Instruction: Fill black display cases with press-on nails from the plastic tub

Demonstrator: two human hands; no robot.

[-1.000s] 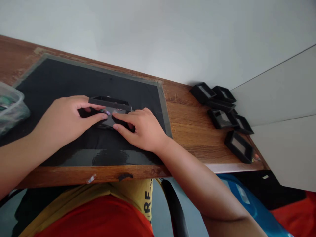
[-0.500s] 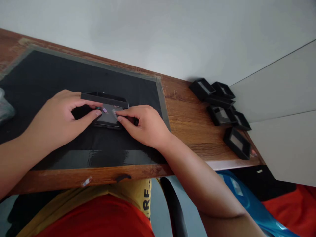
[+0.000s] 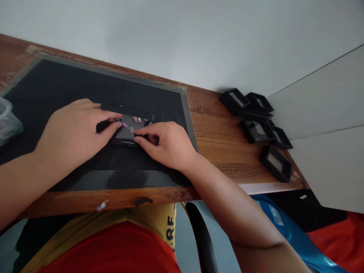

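A shallow black box [image 3: 121, 137] rests on the black mat, its long dark wall or flap [image 3: 127, 112] raised along the far side. Inside lie small shiny nail-shaped pieces: a purple one [image 3: 124, 124], pinkish ones [image 3: 137, 120] and a clear one [image 3: 132, 129]. My left hand [image 3: 76, 129] reaches in from the left with thumb and index pinched beside the purple piece; a bit of teal shows at the fingertips. From the right, my right hand [image 3: 167, 146] brings its bent index and thumb to the clear piece and the box's near side. What those fingertips grip is hidden.
The black mat [image 3: 85, 81] is taped to the wooden table [image 3: 216, 140]. Several black boxes [image 3: 257, 131] lie piled at the right near the wall. A clear plastic container [image 3: 10, 121] stands at the left edge. A tiny decorated piece [image 3: 102, 205] sits on the table's front edge.
My left hand and the box have shifted a little to the right. More of the pinkish pieces now shows. My right hand has stayed almost in place, and the view has turned slightly.
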